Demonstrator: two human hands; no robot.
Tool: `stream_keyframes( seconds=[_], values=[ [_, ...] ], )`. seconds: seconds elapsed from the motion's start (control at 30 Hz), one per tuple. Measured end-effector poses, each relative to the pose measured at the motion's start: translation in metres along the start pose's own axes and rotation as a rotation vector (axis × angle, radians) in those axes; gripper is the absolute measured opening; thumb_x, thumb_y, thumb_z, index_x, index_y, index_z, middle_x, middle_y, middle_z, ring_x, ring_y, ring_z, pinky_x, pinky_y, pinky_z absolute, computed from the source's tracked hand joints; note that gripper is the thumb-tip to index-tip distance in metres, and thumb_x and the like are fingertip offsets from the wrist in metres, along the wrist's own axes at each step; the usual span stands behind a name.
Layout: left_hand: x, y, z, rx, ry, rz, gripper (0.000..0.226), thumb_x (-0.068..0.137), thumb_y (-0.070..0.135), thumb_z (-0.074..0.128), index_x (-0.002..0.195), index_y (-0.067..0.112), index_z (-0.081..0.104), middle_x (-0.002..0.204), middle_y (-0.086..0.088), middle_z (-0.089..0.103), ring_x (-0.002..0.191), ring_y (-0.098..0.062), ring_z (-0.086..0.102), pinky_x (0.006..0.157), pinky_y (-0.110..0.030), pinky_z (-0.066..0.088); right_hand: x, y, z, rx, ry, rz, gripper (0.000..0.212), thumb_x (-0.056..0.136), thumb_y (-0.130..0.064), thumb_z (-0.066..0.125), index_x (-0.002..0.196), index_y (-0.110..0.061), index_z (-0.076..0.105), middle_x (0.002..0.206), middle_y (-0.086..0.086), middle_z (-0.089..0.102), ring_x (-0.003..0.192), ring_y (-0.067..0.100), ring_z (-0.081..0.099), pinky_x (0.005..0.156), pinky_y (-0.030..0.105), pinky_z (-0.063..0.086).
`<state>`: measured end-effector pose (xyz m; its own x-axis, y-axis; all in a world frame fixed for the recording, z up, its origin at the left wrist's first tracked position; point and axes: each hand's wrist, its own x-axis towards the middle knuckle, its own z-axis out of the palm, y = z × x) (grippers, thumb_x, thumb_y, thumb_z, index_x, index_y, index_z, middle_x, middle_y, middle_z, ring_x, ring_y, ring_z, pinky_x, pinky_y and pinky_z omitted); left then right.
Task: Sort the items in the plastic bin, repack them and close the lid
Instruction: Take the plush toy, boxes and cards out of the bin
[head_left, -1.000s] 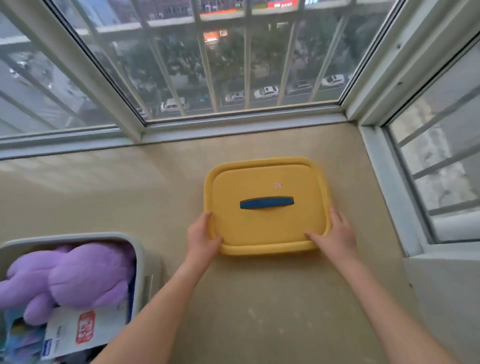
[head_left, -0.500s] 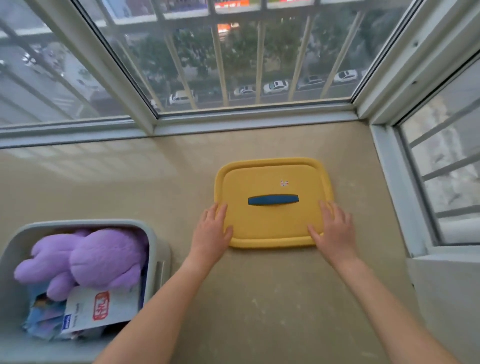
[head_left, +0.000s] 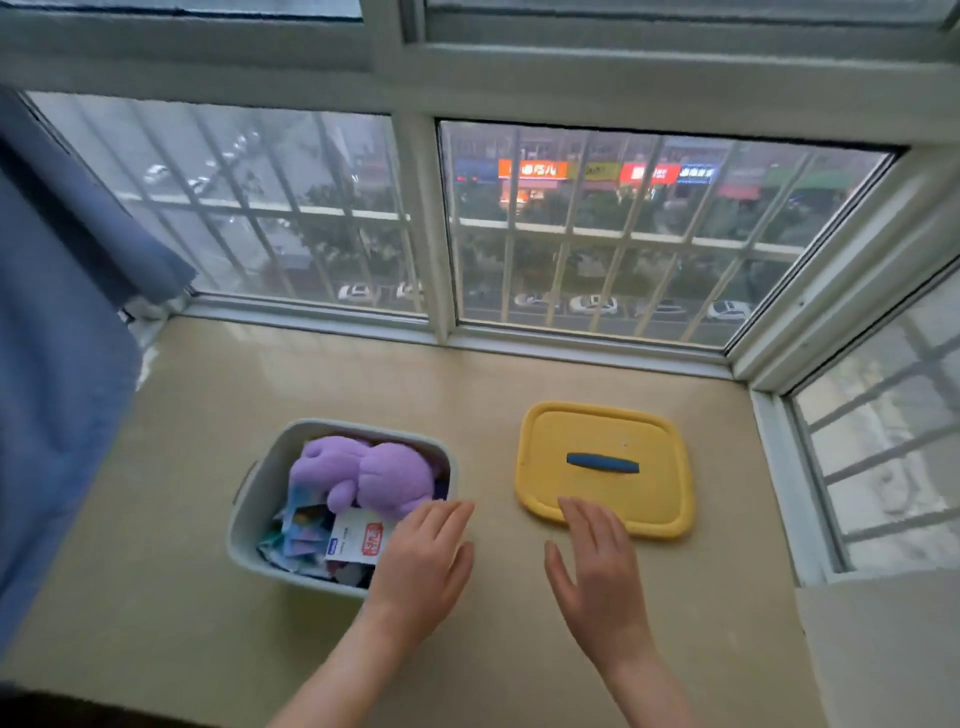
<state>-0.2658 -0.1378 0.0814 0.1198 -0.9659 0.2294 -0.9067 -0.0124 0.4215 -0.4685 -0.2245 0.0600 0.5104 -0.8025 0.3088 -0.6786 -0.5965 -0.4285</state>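
Head view looks down on a beige sill (head_left: 493, 649) under a barred window (head_left: 623, 234). The grey bin (head_left: 249, 525) stands open on the sill's left part. In it a purple plush (head_left: 379, 478) lies on top, with a white card (head_left: 358, 538) bearing a red mark and some bright packets (head_left: 304, 525) at the near side. The yellow lid (head_left: 602, 493) lies flat on the sill to the bin's right, apart from it, its blue handle (head_left: 602, 463) facing up. The left grip (head_left: 421, 566) is wide and holds nothing, fingers straight over the bin's near right corner; contact cannot be told. The right grip (head_left: 597, 566) is also wide and empty, fingertips over the lid's near edge. A blue curtain (head_left: 52, 415) hangs at far left.
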Motion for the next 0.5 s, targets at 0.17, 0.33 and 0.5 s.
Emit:
stream_keyframes(
  seconds=[0.17,0.33,0.5],
  values=[
    [-0.079,-0.068,-0.026,0.038,-0.062,-0.111,0.042,0.086,0.030,0.051,0.120,0.009,0.064,0.114,-0.003,0.065,0.104,-0.022,0.060,0.092,-0.034,0.047,-0.046,-0.065,0.041,-0.017,-0.127,0.034,0.049,0.083,-0.035,0.049,0.124,-0.010,0.059,0.116,0.011,0.065,0.106,0.025,0.055,0.097,0.033,0.037],
    [-0.101,-0.142,-0.054,0.032,-0.101,-0.168,0.043,0.085,0.035,0.051,0.117,0.009,0.065,0.111,-0.003,0.066,0.100,-0.022,0.060,0.089,-0.035,0.050,-0.044,-0.118,0.081,-0.054,-0.147,0.124,0.051,0.082,-0.036,0.047,0.122,-0.007,0.061,0.114,0.012,0.065,0.103,0.028,0.060,0.096,0.033,0.038],
    [-0.066,-0.212,-0.073,0.018,-0.171,-0.150,0.053,0.080,0.042,0.048,0.117,0.007,0.063,0.112,-0.009,0.066,0.099,-0.029,0.062,0.085,-0.035,0.052,-0.019,-0.162,0.120,0.016,-0.099,0.262,0.049,0.087,-0.030,0.052,0.128,-0.004,0.055,0.121,0.014,0.060,0.111,0.029,0.054,0.099,0.038,0.043]
  ],
)
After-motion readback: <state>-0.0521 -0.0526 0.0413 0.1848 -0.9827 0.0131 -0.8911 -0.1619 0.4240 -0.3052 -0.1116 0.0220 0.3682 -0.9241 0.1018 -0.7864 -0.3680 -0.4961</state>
